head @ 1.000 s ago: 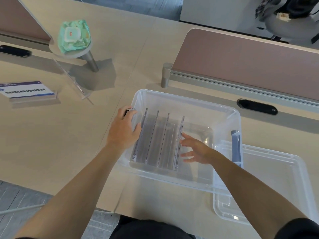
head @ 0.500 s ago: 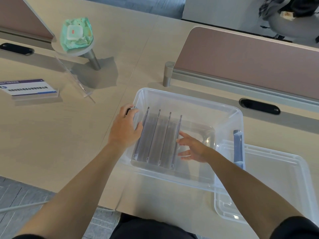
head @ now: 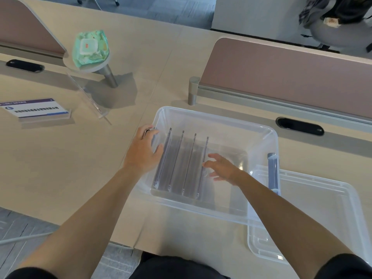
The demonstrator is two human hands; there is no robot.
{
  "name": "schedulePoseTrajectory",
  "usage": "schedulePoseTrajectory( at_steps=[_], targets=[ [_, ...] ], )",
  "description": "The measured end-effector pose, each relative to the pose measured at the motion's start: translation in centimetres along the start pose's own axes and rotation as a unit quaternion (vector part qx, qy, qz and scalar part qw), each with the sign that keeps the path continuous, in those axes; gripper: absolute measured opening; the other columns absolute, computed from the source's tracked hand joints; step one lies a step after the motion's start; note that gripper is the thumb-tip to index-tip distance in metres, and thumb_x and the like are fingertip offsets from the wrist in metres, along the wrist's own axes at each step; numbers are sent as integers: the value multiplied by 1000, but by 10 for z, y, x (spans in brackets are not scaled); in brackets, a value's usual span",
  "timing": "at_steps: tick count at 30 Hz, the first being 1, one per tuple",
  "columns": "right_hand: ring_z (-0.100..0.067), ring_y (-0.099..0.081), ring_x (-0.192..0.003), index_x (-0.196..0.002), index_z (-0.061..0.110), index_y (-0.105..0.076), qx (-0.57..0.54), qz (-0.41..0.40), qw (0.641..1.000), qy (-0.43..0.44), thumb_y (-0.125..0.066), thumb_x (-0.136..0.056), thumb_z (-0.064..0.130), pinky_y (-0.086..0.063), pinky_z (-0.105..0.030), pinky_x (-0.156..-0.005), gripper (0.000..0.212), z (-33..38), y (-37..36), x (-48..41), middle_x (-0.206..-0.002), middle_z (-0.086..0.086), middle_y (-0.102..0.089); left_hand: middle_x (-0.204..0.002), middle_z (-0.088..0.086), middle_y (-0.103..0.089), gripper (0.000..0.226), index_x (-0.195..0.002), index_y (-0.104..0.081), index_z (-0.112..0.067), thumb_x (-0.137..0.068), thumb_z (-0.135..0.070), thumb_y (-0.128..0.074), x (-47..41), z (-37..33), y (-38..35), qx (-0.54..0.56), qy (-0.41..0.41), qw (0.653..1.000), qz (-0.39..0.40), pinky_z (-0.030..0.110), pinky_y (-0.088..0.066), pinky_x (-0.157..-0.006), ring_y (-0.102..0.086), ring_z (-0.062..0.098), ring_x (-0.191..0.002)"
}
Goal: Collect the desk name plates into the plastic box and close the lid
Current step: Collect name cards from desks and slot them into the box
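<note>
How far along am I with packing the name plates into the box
Done: four clear acrylic name plates stand in a row inside the clear plastic box. In hand: the left hand rests on the box's left wall, and the open right hand touches the rightmost plate. Left: two plates remain on the desk, the printed name plate and an empty clear stand; the clear lid lies under the box's right end, not yet on.

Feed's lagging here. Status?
Left hand on box wall; right hand open inside. Four plates in, two out. Lid off.
</note>
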State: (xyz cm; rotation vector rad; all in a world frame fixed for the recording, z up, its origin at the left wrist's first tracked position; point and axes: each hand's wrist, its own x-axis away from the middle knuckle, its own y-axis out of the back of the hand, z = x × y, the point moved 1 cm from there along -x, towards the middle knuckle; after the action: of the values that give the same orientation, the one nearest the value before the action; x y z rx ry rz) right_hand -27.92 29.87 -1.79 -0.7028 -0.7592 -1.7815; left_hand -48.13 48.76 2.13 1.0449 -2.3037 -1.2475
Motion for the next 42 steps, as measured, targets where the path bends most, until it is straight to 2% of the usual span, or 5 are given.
schedulePoseTrajectory(
  at_steps=[8,17,26,36,42],
  targets=[
    [-14,-61,-67,-72,18,-63,240,-74,942,222,-63,-90,29,-50,-33,-73,21,107,34,47,-76,3,-65,-107,-5,-66,24,-111,-67,-19,-93,-33,-59,-9,-15,46,89,140,986,-32,31,-49,-89,-62,13,-98],
    [-17,-44,-66,-95,-13,-63,310,26,885,346,-58,-88,23,-35,-29,-62,37,235,-55,23,-74,-26,-51,-79,-4,-74,11,-77,-66,-30,-79,-40,-63,-5,40,109,174,284,928,-166,44,-55,-83,-69,21,-72],
    [-16,-63,-72,-75,16,-66,348,-23,878,328,-59,-91,22,-46,-20,-60,18,345,-168,-59,-70,7,-61,-106,0,-63,50,-121,-55,-17,-80,-41,-72,-58,142,101,255,385,865,-195,29,-46,-85,-62,22,-104],
    [-32,-59,-115,-123,7,-63,471,-39,830,295,-48,-99,19,-47,-39,-98,31,427,-277,-183,-122,-15,-65,-139,14,-43,87,-145,-36,-11,-80,-61,-65,-155,223,55,163,374,900,-154,45,-40,-101,-41,36,-125],
    [-27,-64,-103,-118,5,-63,488,-11,825,284,-44,-101,18,-48,-34,-88,29,449,-298,-240,-115,-13,-67,-118,8,-61,42,-126,-55,-12,-90,-33,-60,-194,257,44,216,282,904,-239,40,-52,-86,-60,29,-104]
  ],
)
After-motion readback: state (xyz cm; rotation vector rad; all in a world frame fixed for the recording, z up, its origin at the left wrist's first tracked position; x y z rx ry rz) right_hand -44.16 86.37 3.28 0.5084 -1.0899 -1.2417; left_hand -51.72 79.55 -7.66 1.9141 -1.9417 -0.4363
